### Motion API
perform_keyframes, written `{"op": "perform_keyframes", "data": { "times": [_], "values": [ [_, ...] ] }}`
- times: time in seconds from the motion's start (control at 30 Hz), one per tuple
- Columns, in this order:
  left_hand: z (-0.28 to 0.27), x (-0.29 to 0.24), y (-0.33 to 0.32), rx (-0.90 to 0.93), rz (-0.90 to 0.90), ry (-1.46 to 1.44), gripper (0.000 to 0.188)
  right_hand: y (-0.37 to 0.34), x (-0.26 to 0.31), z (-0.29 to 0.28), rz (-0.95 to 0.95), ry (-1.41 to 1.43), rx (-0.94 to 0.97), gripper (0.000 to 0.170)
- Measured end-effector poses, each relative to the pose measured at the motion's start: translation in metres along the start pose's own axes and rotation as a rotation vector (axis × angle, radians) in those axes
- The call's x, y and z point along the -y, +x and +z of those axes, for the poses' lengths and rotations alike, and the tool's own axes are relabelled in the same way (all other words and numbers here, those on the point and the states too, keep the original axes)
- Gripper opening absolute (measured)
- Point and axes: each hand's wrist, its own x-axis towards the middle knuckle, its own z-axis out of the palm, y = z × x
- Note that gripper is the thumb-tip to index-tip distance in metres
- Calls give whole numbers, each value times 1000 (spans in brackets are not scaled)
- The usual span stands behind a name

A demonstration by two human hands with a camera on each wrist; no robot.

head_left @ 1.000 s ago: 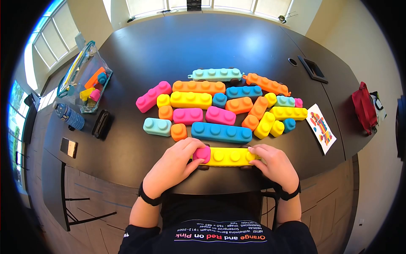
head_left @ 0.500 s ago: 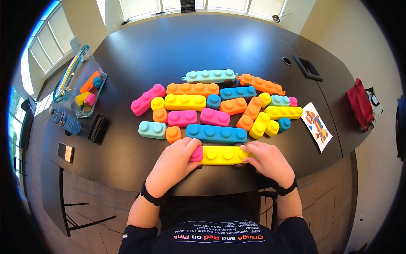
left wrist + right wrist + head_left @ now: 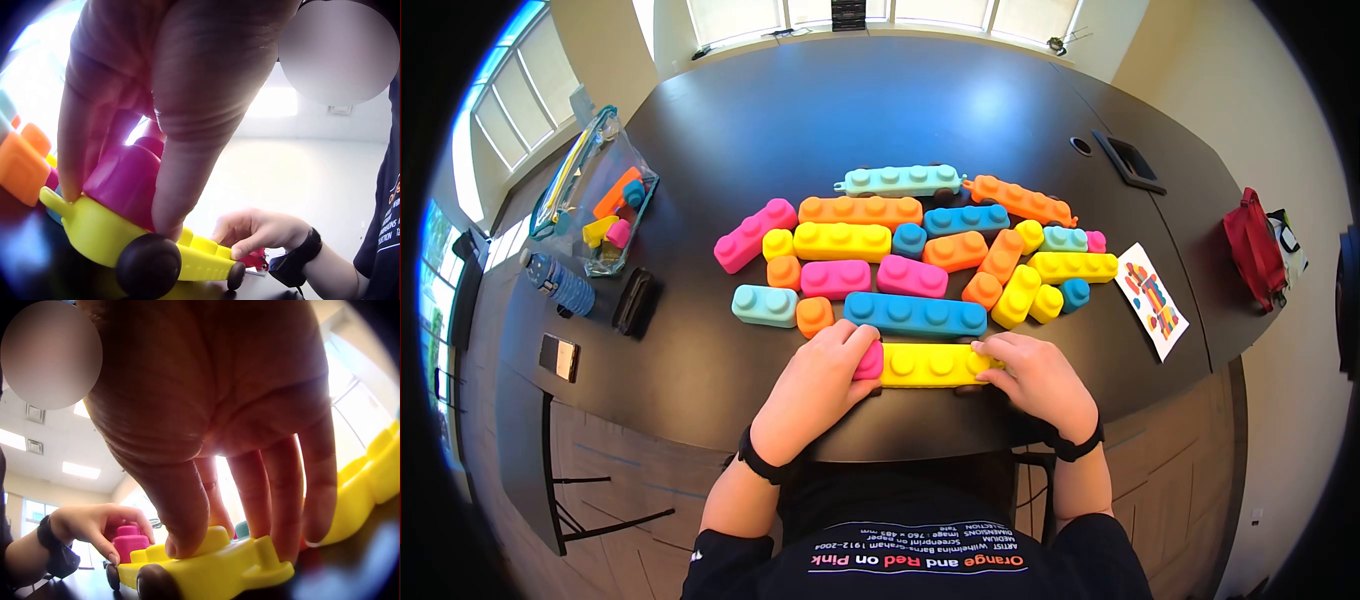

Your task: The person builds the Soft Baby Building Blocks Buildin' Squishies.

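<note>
At the near edge of the table a yellow wheeled block base (image 3: 930, 366) has dark wheels and round studs on top. A small pink block (image 3: 868, 362) sits on its left end. My left hand (image 3: 820, 368) pinches that block, thumb on the near side and fingers on the far side; the left wrist view shows the pink block (image 3: 125, 178) between them, low on the base. My right hand (image 3: 1040, 378) grips the base's right end. In the right wrist view its thumb lies against a stud and the fingers reach down the far side.
Beyond the hands lie several coloured blocks, the nearest a long blue block (image 3: 915, 314). Further back are a light teal wheeled base (image 3: 900, 180) and an orange one (image 3: 1020, 200). A picture card (image 3: 1152, 300) lies right; a clear bag (image 3: 605, 200), bottle (image 3: 560, 285) and phone (image 3: 558, 357) lie left.
My left fingers now cover more of the pink block than a second ago. My right hand keeps its hold on the base's right end. The head view has shifted slightly.
</note>
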Motion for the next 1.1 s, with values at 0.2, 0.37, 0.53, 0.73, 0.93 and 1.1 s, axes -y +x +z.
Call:
{"op": "perform_keyframes", "data": {
  "times": [0.2,0.37,0.53,0.73,0.93,1.1],
  "values": [
    [-10,6,0,54,50,-44,52,-1,1,-1,2,-7,1,31],
    [-72,65,21,-141,-129,-112,50,-1,3,-2,-4,-39,2,30],
    [-93,172,39,-264,-164,269,47,-1,5,-3,-16,-28,-14,29],
    [-96,194,39,-107,-218,351,53,-4,9,-7,-16,-8,-91,39],
    [-119,100,16,-442,-94,233,51,-8,12,-21,30,115,-300,54],
    [-83,14,10,-326,129,33,56,10,25,-22,-112,44,-439,59]
  ]
}}
